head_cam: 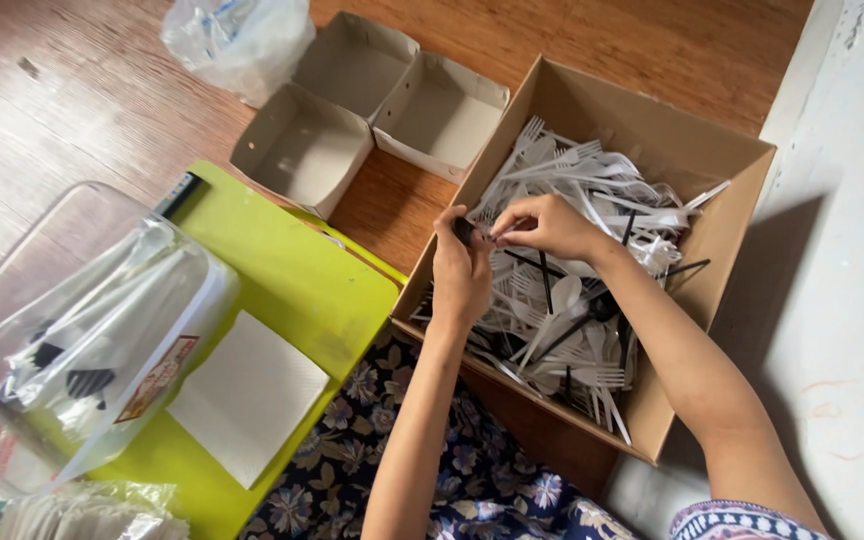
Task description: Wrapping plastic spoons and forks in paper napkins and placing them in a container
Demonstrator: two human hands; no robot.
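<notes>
A small black piece of cutlery (465, 231) is being pinched between the fingers of the left hand (460, 275) and the right hand (544, 224), above the cardboard box (712, 240), where many white and black plastic forks and spoons (562, 300) are still lying loose. At nine o'clock from the box, filled clear packets are being kept in a plastic tub (82, 330) on the green tabletop (282, 270) beside a white napkin (247, 395); at eleven o'clock, empty paper trays (372, 105) are lying on the wooden floor (62, 100).

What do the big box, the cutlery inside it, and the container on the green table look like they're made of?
The big box looks like brown corrugated cardboard: matte, with folded flaps. The cutlery seems to be plastic, mostly white with some black pieces, thin and slightly glossy. The container on the green table appears to be clear plastic, see-through with glare. Both hands meet over the cutlery.
</notes>
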